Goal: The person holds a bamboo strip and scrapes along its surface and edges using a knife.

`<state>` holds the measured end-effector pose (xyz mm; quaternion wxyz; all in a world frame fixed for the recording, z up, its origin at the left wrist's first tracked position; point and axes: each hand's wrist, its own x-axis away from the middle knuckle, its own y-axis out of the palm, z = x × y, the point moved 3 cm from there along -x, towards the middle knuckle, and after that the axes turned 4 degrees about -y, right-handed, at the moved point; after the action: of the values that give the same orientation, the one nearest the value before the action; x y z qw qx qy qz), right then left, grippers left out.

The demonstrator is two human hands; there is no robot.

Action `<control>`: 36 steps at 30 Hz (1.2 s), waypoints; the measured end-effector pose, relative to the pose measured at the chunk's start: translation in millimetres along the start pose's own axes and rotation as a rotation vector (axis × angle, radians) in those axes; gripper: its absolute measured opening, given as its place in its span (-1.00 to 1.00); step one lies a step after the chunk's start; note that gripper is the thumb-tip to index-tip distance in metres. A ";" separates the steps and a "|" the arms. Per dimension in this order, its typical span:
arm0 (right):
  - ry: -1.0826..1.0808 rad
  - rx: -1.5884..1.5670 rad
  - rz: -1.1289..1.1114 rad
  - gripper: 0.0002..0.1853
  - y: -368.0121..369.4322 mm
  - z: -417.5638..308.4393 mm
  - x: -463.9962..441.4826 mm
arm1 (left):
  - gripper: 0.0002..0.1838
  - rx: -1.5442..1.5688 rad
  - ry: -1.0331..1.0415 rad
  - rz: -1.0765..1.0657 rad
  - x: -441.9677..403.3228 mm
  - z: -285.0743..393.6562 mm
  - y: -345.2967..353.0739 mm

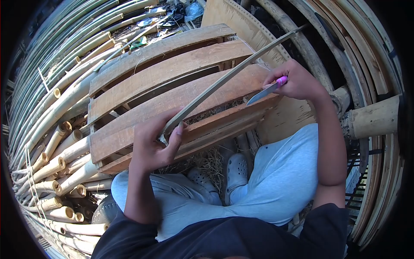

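A long, narrow bamboo strip (224,78) slants over a slatted wooden crate (181,62), from lower left to upper right. Its near end rests in my left hand (151,146), closed with the thumb along the strip. My right hand (299,82) grips a small knife (261,94) by its pink handle. The blade points down and left, near the crate's right front edge, apart from the strip. The strip's far end reaches past the crate at the upper right.
Cut bamboo poles (56,162) are stacked along the left. A curved plywood sheet (284,116) leans by the crate's right side, with a thick bamboo post (373,116) further right. Straw (205,168) covers the ground around my grey clogs (237,170). Plastic litter (172,17) lies behind.
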<state>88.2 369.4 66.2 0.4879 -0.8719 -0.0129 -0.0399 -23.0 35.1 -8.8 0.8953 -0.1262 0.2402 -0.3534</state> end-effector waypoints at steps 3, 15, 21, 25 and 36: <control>0.261 0.042 -0.055 -0.85 12.8 -11.7 -3.9 | -0.63 0.003 -0.008 0.000 0.5 -0.5 0.8; 0.536 -0.054 -0.133 -0.74 53.9 -17.9 -7.4 | -0.69 -0.004 -0.077 -0.045 0.9 4.5 0.1; 0.434 -0.157 0.045 -0.71 50.3 -16.4 -5.5 | -0.70 -0.010 -0.062 -0.036 0.8 3.7 -0.1; 0.483 -0.138 0.030 -0.71 18.7 -20.7 6.1 | -0.63 0.012 -0.013 -0.003 2.2 -4.6 0.7; 0.151 -0.442 0.193 -0.71 -52.5 10.9 39.2 | -0.67 -0.005 -0.040 -0.017 0.7 -0.4 0.8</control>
<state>124.6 405.5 108.4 0.2867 -0.9491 0.1160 -0.0602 -22.3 35.1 -9.7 0.8966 -0.1375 0.2220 -0.3576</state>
